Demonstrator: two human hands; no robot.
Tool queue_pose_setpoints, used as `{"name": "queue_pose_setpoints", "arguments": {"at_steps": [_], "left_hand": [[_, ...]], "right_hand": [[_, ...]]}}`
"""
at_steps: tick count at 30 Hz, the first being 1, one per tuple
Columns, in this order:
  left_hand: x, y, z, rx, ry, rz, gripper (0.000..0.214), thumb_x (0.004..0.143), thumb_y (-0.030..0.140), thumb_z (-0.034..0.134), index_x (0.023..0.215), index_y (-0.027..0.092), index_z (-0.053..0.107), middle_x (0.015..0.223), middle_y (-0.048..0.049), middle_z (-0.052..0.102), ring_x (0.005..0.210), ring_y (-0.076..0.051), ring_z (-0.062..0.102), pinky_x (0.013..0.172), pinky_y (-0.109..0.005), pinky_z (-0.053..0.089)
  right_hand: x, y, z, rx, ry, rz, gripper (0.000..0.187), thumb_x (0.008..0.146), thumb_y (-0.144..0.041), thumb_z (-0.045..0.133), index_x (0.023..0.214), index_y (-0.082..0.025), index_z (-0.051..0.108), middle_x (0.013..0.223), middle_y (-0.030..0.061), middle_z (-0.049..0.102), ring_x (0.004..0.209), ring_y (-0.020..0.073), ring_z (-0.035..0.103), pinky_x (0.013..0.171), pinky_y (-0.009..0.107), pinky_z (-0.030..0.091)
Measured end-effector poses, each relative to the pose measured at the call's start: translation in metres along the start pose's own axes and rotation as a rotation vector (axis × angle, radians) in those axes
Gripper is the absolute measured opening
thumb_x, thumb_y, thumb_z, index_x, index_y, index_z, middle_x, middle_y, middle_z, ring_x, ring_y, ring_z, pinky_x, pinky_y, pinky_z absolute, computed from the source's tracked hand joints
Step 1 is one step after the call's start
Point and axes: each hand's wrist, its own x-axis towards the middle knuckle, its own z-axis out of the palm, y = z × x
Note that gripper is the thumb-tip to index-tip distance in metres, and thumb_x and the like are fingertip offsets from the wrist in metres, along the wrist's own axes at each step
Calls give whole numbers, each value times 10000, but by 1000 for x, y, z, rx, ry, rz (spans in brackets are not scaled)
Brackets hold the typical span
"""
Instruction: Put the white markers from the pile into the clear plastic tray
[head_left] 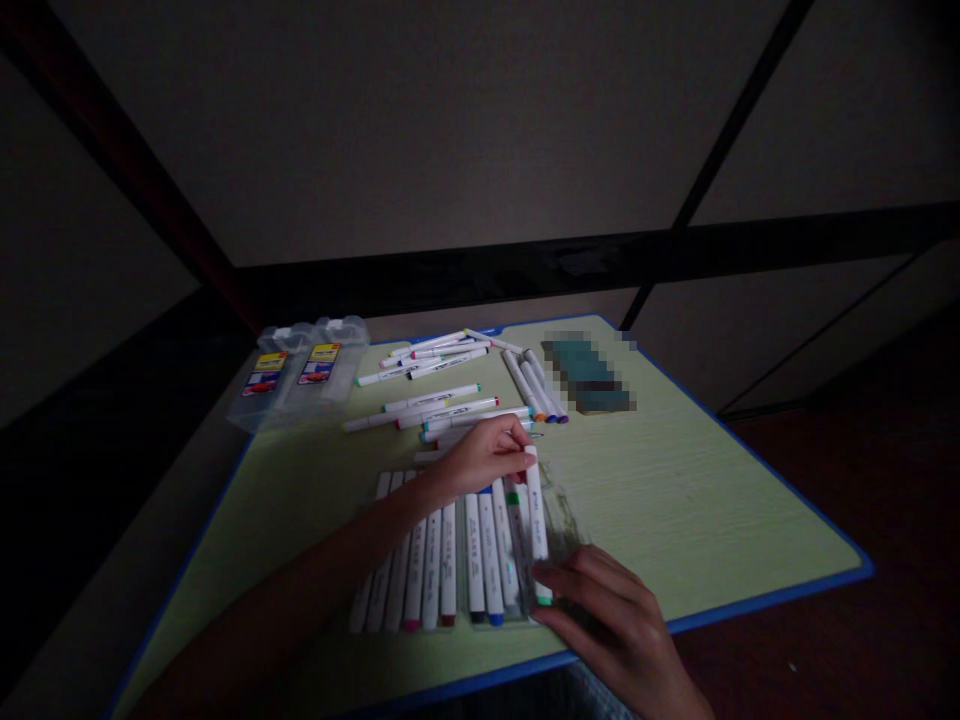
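Observation:
A white marker (535,515) with a green end stands nearly upright in the view, gripped at both ends. My left hand (491,450) pinches its upper end, while the fingers of my right hand (607,610) close around the lower, green end. Beneath and left of it, a clear plastic marker case (459,610) holds a row of white markers (429,575), some with pink, brown, black or blue ends. My left forearm hides part of that row. The held marker is over the right part of the case.
Loose white markers (442,360) with coloured ends lie at the table's far side. Several thicker ones (534,385) lie beside a blurred teal rectangle (589,372). Two clear cases (300,370) with yellow labels sit at the far left. The green table (697,500) has a blue edge; panels stand behind.

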Motion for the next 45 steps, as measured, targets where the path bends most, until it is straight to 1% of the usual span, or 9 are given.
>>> {"name": "queue_pose_setpoints", "arguments": {"at_steps": [5,9,14,18,21,25,30,35,45], "left_hand": [[1,0,3,110,50,17,118,690,115,571,696,141,456,582,44,514,544,-66,506,519,-183,377],[1,0,2,326,131,77,77,716,126,546,668,135,486,590,38,482,557,-74,467,525,-193,342],[1,0,0,607,242,178,178,747,170,544,577,135,505,590,31,417,552,-83,405,524,-211,303],[1,-2,-2,718,259,206,215,762,196,552,560,134,518,603,25,415,573,-90,412,543,-218,304],[1,-5,-3,761,261,204,218,764,200,560,559,129,537,609,22,425,581,-92,423,550,-219,307],[2,-10,-5,804,279,192,214,745,170,576,538,127,545,596,29,424,561,-85,420,537,-212,304],[3,-12,-8,829,276,184,195,717,160,605,529,126,569,578,35,420,537,-78,408,518,-207,294],[3,-9,-8,821,251,131,105,669,124,647,568,122,617,577,40,429,533,-70,401,512,-199,286],[5,-15,-9,767,235,131,111,678,151,640,571,127,622,558,45,433,517,-65,383,505,-199,283]], "right_hand": [[-2,1,0,-29,-25,-34,195,797,-237,592,990,-232,616,723,7,632,666,136,609,602,259,519],[-3,2,1,-40,-67,-46,202,808,-203,573,1007,-232,595,769,10,645,695,135,612,632,270,516],[-2,1,0,-54,-101,-51,190,805,-191,574,990,-232,593,755,1,634,690,131,599,639,282,505],[0,0,-1,-53,-107,-61,169,804,-190,577,966,-228,601,747,-2,633,671,125,582,620,281,491],[1,0,-1,-43,-110,-57,152,804,-194,574,949,-223,613,737,-2,632,663,124,574,611,278,478],[2,-2,2,7,-68,-65,122,814,-195,556,912,-198,628,705,12,625,637,134,555,595,284,456],[4,-4,3,14,-70,-56,112,810,-166,551,880,-191,634,635,8,587,595,133,521,565,284,427],[6,-5,1,13,-36,-79,98,802,-168,560,854,-195,638,606,-1,568,574,124,516,553,273,424],[4,-2,2,17,-58,-71,73,824,-195,548,835,-182,620,635,0,560,611,118,518,584,275,434]]}}
